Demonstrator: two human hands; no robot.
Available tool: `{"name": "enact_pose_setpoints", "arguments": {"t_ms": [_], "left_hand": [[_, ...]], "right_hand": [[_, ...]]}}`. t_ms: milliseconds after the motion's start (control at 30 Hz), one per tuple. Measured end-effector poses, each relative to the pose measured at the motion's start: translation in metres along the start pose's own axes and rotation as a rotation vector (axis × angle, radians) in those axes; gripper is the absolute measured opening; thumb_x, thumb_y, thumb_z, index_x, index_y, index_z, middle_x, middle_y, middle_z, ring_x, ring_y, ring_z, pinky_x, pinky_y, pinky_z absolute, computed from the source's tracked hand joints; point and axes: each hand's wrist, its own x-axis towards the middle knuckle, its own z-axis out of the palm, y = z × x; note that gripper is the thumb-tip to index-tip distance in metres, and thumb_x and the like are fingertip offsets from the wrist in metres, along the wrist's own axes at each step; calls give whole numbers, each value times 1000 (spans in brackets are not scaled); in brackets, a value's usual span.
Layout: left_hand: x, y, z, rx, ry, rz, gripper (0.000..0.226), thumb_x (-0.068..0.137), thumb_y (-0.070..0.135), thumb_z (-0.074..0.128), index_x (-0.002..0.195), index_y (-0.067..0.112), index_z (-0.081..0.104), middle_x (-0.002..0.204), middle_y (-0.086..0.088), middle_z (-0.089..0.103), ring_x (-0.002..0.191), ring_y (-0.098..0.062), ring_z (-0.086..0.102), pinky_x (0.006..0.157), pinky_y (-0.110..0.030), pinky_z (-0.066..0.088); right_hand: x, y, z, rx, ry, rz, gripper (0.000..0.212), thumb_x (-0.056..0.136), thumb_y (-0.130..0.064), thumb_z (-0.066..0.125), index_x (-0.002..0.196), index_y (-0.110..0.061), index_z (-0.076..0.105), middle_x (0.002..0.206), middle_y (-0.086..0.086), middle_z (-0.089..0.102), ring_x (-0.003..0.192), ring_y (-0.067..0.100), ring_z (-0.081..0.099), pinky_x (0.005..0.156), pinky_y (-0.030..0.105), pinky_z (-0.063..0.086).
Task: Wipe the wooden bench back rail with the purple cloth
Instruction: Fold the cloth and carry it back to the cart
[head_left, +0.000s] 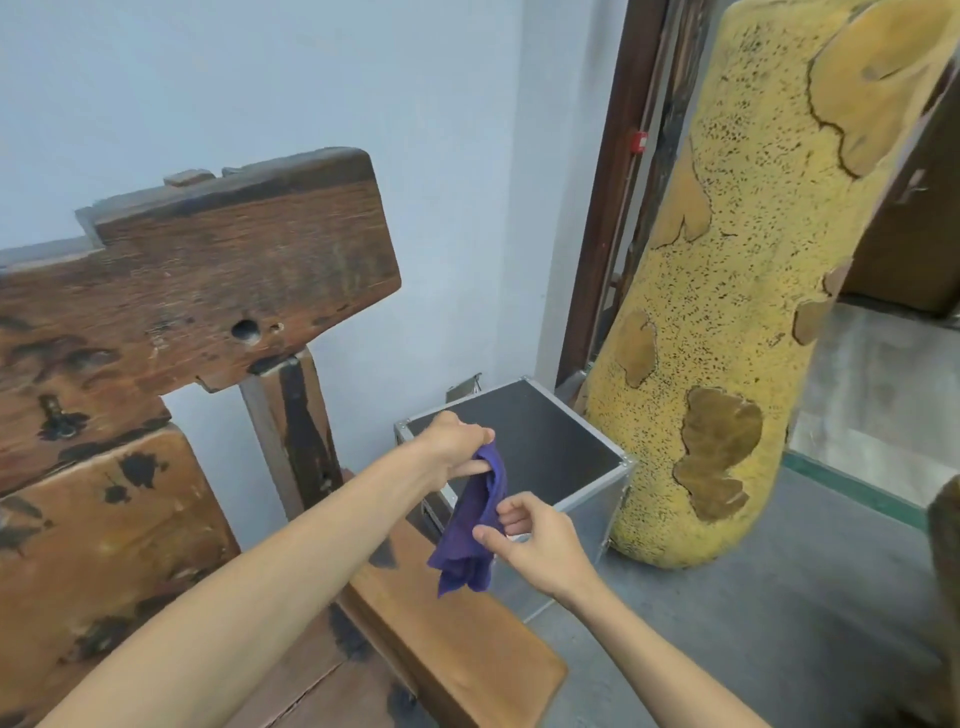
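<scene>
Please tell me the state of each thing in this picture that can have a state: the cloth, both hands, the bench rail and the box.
purple cloth: bunched, hanging in the air, held by both hands.
left hand: shut on the cloth's top end.
right hand: pinching the cloth's middle.
bench back rail: not touched by cloth or hands.
metal-edged box: lid closed, standing on the floor.

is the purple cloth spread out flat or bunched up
Bunched up: the purple cloth hangs in loose folds, pinched between the left hand above and the right hand below.
</scene>
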Motion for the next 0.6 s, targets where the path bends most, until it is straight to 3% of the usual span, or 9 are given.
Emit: {"name": "enact_pose_setpoints", "arguments": {"t_ms": [100, 200, 267, 367, 400, 433, 500, 567, 600], "left_hand": [[15, 6, 47, -97, -45, -71, 45, 95, 2, 58, 135, -5, 40, 103, -11, 56, 94, -19, 61, 70, -28, 61], [31, 14, 102, -119, -83, -128, 39, 94, -1, 58, 131, -7, 47, 111, -16, 57, 96, -23, 63, 90, -39, 57], [46, 22, 144, -98, -95, -158, 27, 92, -1, 61, 118, -5, 56, 106, -15, 61, 92, -22, 65, 83, -33, 58], [60, 31, 175, -59, -159, -176, 8, 86, 1, 70, 93, 3, 66, 90, -9, 65, 76, -15, 65, 56, -18, 57], [73, 36, 220, -46, -212, -211, 10, 84, 3, 72, 93, 3, 67, 89, -7, 66, 75, -15, 66, 53, -16, 56], [79, 37, 225, -17, -240, -215, 17, 81, 4, 76, 97, 2, 69, 93, -7, 68, 79, -15, 67, 57, -16, 57], [89, 40, 244, 64, -325, -197, 34, 73, 6, 84, 104, -2, 70, 103, -9, 73, 93, -17, 71, 78, -20, 58], [104, 40, 284, 219, -446, -147, 36, 64, 8, 90, 92, -2, 70, 97, -6, 75, 94, -14, 70, 98, -26, 51], [109, 39, 301, 324, -495, -97, 38, 59, 10, 93, 86, 0, 68, 91, -4, 73, 89, -13, 69, 100, -27, 50]], "right_hand": [[13, 25, -35, -71, 30, 11, 41, 72, -59, 76, 95, -27, 67, 91, -13, 71, 84, 3, 67, 76, 23, 54], [31, 56, -78, -155, 72, 18, 12, 85, -36, 70, 80, -25, 66, 80, -8, 73, 78, 8, 68, 73, 29, 52], [42, 84, -112, -145, 76, 32, 10, 88, -25, 64, 78, -23, 67, 77, -5, 74, 76, 10, 67, 72, 28, 49], [51, 110, -149, -50, 100, 22, 13, 90, -20, 59, 77, -22, 61, 72, -6, 69, 67, 5, 60, 68, 28, 47], [56, 143, -185, -10, 151, 54, 14, 91, -19, 57, 77, -21, 59, 71, -5, 68, 64, 5, 58, 67, 28, 46], [58, 151, -196, 16, 177, 60, 14, 92, -19, 55, 79, -19, 58, 71, -4, 68, 62, 6, 57, 67, 30, 46], [62, 170, -223, 50, 234, 83, 14, 96, -19, 51, 83, -18, 57, 73, 0, 68, 60, 5, 53, 64, 31, 45], [65, 202, -264, 68, 303, 109, 14, 100, -20, 50, 87, -22, 56, 76, 2, 69, 62, 3, 52, 65, 29, 43], [66, 214, -282, 73, 349, 119, 15, 101, -22, 51, 88, -25, 57, 76, -1, 69, 64, 3, 54, 66, 27, 43]]}}
